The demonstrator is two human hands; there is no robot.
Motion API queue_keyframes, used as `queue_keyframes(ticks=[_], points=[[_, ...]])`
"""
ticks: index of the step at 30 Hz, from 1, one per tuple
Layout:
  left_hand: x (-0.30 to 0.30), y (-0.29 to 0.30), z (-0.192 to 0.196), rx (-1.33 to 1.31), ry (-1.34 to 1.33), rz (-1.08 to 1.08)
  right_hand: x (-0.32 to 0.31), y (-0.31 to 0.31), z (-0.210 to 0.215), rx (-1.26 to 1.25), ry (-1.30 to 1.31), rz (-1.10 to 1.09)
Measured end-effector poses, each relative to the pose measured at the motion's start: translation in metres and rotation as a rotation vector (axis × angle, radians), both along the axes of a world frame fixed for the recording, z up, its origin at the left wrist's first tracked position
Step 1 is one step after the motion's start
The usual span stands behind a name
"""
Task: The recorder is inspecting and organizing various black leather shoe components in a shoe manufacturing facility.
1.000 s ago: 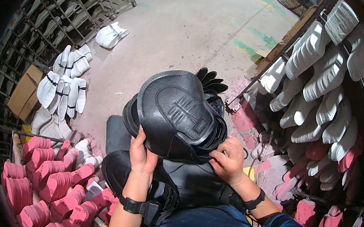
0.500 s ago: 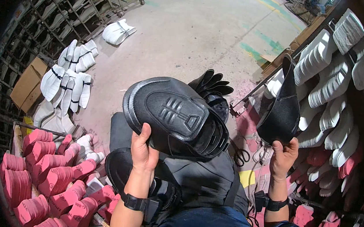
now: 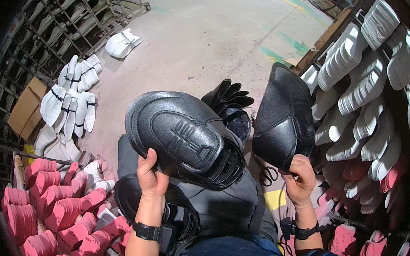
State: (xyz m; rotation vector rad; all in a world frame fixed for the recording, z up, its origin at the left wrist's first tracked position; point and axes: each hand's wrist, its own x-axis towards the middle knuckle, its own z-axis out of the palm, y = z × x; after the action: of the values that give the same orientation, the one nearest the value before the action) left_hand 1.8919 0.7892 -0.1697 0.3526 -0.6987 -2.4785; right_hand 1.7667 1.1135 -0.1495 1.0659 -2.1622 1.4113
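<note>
My left hand (image 3: pixel 153 177) is closed on the near edge of a stack of black shoe uppers (image 3: pixel 179 133), its thumb on top. The top upper shows a stitched oval toe and moulded ridges; the layered ends lie to the right. On the right, my right hand (image 3: pixel 301 180) pinches the lower edge of a single black shoe upper (image 3: pixel 286 116), held up and apart from the stack. More black uppers (image 3: pixel 128 195) rest on my lap, partly behind my left wrist. Beyond the stack stands a further fanned bunch of black pieces (image 3: pixel 228 96).
Bundles of pink insoles (image 3: pixel 53 197) crowd the lower left. White tied bundles (image 3: pixel 70 106) and a cardboard box (image 3: pixel 28 108) lie beside a metal rack (image 3: pixel 61 18). Stacked white insoles (image 3: pixel 364 85) hang on a rack at right. Dark-handled scissors (image 3: pixel 269 176) lie between my arms.
The single upper in my right hand has swung left toward the stack and turned its broad face to view. The stack in my left hand has shifted slightly left and down.
</note>
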Motion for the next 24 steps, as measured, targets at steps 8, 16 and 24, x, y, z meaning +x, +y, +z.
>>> queue_keyframes(ticks=[8, 16, 24], points=[[0.002, -0.001, -0.004, 0.004, 0.016, -0.003, -0.001, 0.0, 0.012, 0.189, 0.153, 0.113], [0.0, -0.006, -0.01, 0.069, -0.055, 0.009, 0.001, 0.004, 0.018, 0.313, 0.24, 0.136], [0.001, -0.008, -0.013, 0.006, -0.009, -0.058, 0.003, 0.007, 0.03, 0.334, 0.353, 0.165]])
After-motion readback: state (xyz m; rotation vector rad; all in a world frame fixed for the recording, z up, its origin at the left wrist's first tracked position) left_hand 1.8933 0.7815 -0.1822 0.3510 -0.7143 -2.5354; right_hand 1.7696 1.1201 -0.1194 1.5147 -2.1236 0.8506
